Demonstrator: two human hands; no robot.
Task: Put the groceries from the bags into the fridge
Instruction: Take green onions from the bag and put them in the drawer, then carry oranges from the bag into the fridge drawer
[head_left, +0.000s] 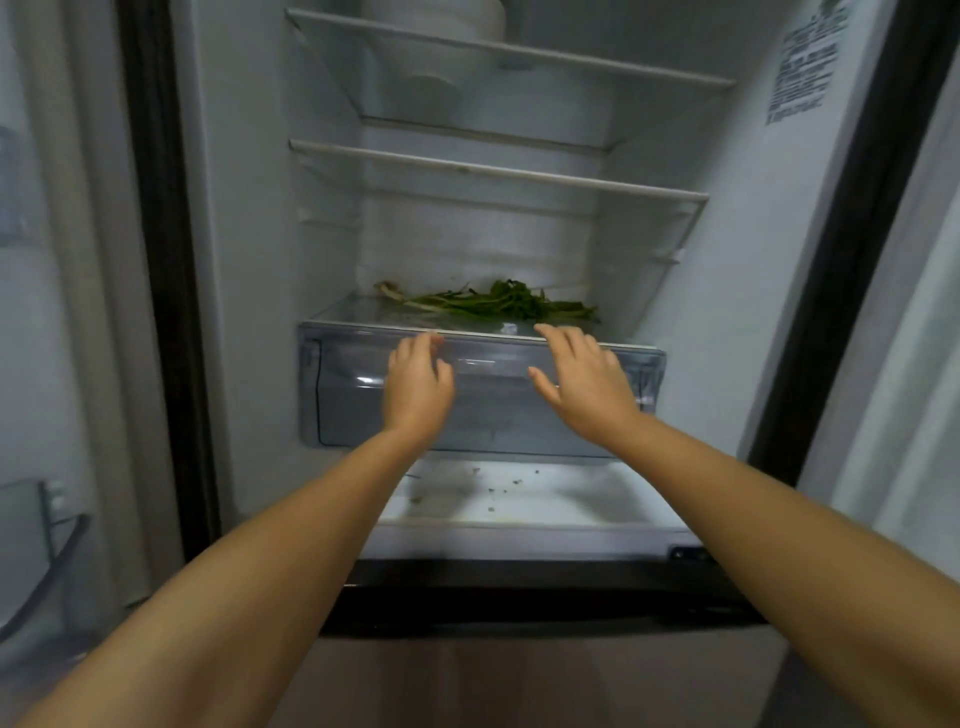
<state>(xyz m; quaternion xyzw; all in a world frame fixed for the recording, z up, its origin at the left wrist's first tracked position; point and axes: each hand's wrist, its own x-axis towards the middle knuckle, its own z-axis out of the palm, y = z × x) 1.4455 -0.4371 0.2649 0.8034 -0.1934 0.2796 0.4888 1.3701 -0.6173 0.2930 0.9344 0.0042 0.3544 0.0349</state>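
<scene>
Both hands reach at the clear drawer (480, 395) in the fridge (737, 249) — left hand (418, 387) loosely curled, right hand (584, 384) spread, neither gripping — so an uneven tug could jam it crooked beneath the shelf (353, 312) bearing the greens (498, 304); no bags are visible.

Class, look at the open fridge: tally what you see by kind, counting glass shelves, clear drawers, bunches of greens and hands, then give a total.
Glass shelves: 3
Clear drawers: 1
Bunches of greens: 1
Hands: 2, left hand and right hand
Total: 7
</scene>
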